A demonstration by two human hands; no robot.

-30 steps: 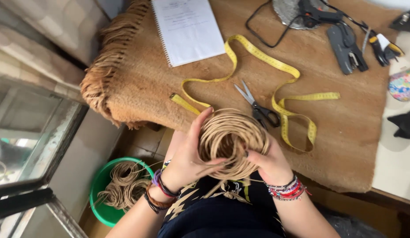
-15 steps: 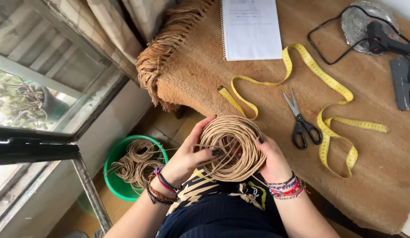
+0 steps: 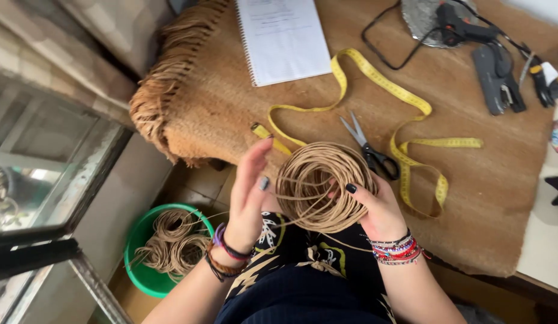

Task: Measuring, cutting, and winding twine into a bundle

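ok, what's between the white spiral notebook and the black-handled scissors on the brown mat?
Head view: a stretch of the yellow measuring tape crosses between the white spiral notebook and the black-handled scissors; otherwise bare brown woven mat.

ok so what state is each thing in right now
tan cord coil: wound in a ring, held in right hand
left hand: open, beside the coil
black-handled scissors: closed, flat on the mat
yellow tape measure: unrolled, looping
white spiral notepad: lying open
green bucket: holds cord coils
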